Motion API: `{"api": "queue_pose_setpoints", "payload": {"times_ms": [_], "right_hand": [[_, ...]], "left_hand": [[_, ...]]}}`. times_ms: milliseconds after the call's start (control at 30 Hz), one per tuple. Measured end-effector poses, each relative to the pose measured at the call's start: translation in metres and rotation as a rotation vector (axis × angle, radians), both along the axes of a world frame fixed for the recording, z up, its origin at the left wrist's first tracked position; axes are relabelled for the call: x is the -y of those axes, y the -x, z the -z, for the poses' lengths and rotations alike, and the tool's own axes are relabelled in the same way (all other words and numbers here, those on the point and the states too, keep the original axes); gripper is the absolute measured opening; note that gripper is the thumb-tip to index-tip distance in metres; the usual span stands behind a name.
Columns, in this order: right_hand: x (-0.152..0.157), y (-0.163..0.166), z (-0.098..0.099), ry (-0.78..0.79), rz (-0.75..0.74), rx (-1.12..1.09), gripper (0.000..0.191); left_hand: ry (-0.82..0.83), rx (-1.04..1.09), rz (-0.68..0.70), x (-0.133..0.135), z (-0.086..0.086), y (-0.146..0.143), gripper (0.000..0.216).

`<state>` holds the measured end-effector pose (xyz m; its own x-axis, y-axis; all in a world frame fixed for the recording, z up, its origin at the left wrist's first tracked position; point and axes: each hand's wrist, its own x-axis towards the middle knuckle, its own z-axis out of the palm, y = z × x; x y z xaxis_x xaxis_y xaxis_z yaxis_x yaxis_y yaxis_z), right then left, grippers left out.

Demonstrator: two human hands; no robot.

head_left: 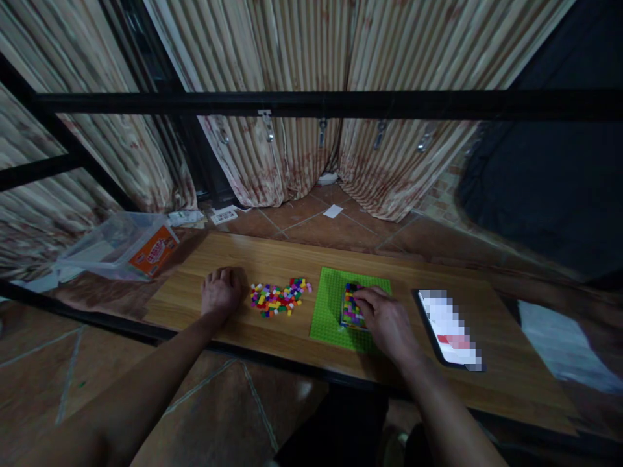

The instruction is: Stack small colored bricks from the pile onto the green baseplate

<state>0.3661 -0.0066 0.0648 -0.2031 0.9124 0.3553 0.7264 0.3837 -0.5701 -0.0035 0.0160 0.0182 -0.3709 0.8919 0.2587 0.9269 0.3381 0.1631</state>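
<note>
A green studded baseplate [324,314] lies on the wooden table, bearing a small block of multicoloured building bricks [351,310]. My right hand [389,324] reaches over this block, with thumb and fingers pinched at its upper edge around a small dark brick [354,287]; the fingers partly cover it. To the left of the baseplate a loose pile of tiny coloured bricks [280,298] is spread out. Left of that pile, my left hand [220,292] rests on the tabletop with its fingers curled in, apart from the bricks; nothing shows in it.
A phone [450,331] with a lit, pixelated screen lies right of the baseplate on the wooden table [272,347]. A clear plastic bin [117,243] with an orange label stands beyond the table's left end. A black metal bar [311,104] crosses ahead, before striped curtains [302,52].
</note>
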Motion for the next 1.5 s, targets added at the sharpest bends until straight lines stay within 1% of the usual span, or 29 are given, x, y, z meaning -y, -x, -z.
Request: {"api": "queue_pose_setpoints", "payload": {"times_ms": [133,300,767,900,1200,1500], "right_hand": [[0.0000,-0.0003,0.0004,0.026,-0.001,0.037,0.025],[0.0002,0.0002,0.0001,0.022,-0.007,0.049,0.024],[-0.0007,0.0034,0.0042,-0.047,0.043,0.019,0.025],[0.0004,0.0053,0.0046,-0.051,0.040,0.019,0.027],[-0.0007,0.0058,0.0076,-0.091,0.020,-0.028,0.028],[-0.0031,0.0067,0.0093,-0.097,0.028,-0.062,0.030]], "left_hand": [[0.004,0.014,0.000,-0.0001,0.0002,0.0006,0.043],[-0.009,0.020,-0.004,-0.0014,0.0041,0.0027,0.044],[-0.021,0.025,0.000,-0.0010,0.0032,0.0016,0.042],[-0.014,0.019,-0.003,-0.0010,0.0037,0.0017,0.041],[0.000,0.023,-0.010,0.0003,-0.0009,-0.0011,0.043],[-0.010,0.038,-0.003,-0.0007,0.0028,0.0018,0.043]]}}
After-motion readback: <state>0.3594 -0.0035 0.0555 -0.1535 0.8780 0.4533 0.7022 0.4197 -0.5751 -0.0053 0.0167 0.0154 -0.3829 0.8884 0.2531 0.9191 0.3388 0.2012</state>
